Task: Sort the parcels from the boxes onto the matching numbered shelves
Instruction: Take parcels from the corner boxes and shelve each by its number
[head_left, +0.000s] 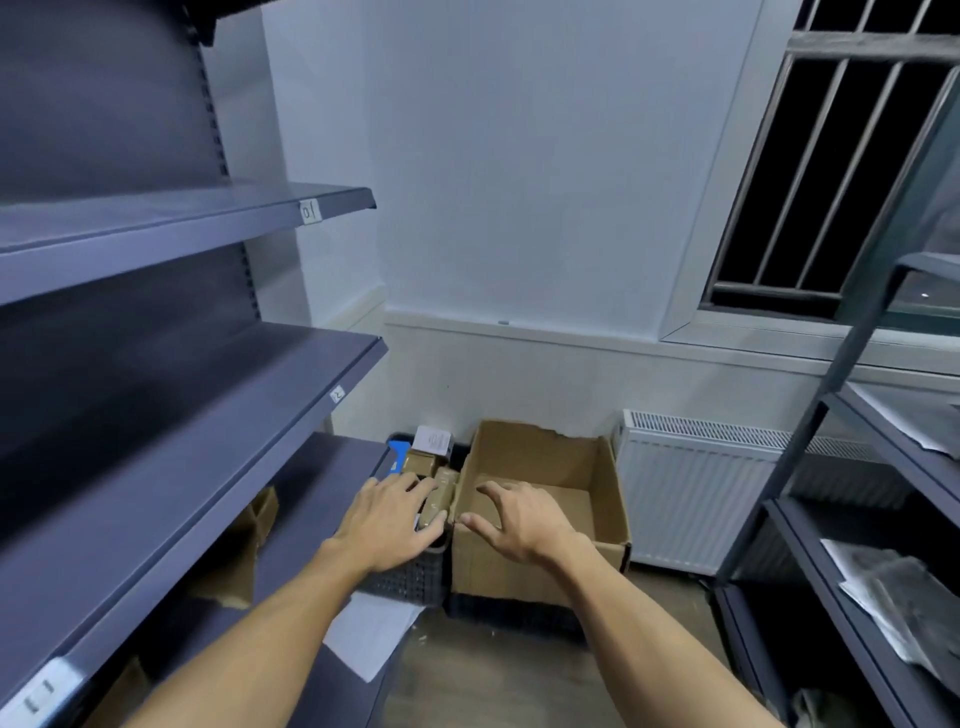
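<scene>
Dark shelves (156, 395) fill the left side with numbered tags on the front edges, one tag (337, 395) reads 2; the parcel's number is not readable from here, so it could land on the wrong shelf if the label goes unchecked. Cardboard box (540, 556) sits on the floor by the wall, its left wall right beside the black crate (410, 577); the right hand could snag or push that thin wall when reaching across. Crate looks packed tight, so a one-hand pull may jam or drag a neighbour out and drop it. Brown parcel (438, 506) stands in the crate against the box wall, just right of the left hand (387, 519) fingertips, contact unclear; left fingers straight, spread, gripping nothing. Right hand (511, 519) hovers over the box wall, fingers wide and curved, empty, parcel just left of its thumb
</scene>
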